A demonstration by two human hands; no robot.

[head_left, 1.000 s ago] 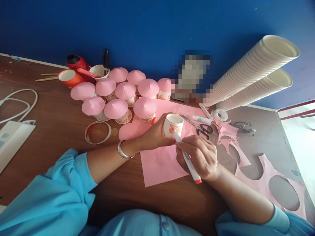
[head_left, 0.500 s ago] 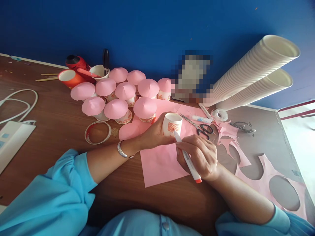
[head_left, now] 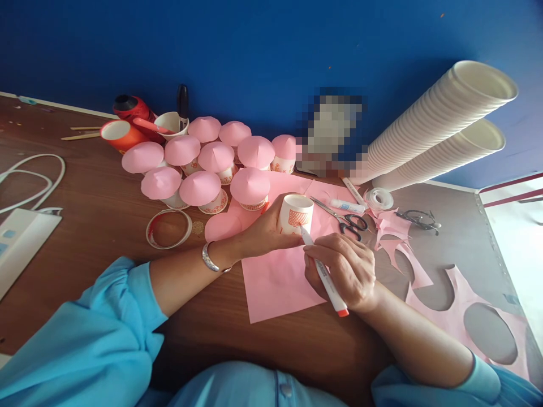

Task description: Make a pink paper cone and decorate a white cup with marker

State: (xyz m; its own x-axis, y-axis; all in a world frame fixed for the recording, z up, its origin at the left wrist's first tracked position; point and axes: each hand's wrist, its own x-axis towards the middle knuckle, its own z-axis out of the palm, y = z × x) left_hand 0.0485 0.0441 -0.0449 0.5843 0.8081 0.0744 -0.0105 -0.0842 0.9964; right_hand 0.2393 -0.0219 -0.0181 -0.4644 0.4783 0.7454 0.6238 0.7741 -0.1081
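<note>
My left hand [head_left: 265, 226] is wrapped round a white paper cup [head_left: 304, 209], its opening facing up. An orange-red hatched square and small marks are drawn on the cup's side. In my right hand [head_left: 345, 268] is a white marker pen [head_left: 328, 285] with an orange-red end; its tip touches the cup just under the square. Beneath both hands lies a sheet of pink paper [head_left: 271, 288]. Behind them stand several decorated paper cups topped with pink paper cones [head_left: 250, 185]. The fingertips of my left hand are partly hidden by the cup.
Black-handled scissors [head_left: 351, 226], a glue stick [head_left: 347, 206] and a clear tape roll [head_left: 379, 198] lie right of the cup. Two tall stacks of paper cups [head_left: 441, 121] lean near the wall. Pink offcuts [head_left: 458, 305] spread at right. A tape ring [head_left: 149, 230] and power strip [head_left: 25, 249] are left.
The marker's tip has shifted very slightly on the cup, and the cup has tilted or moved a touch left. Both hands keep their hold; everything else is the same.
</note>
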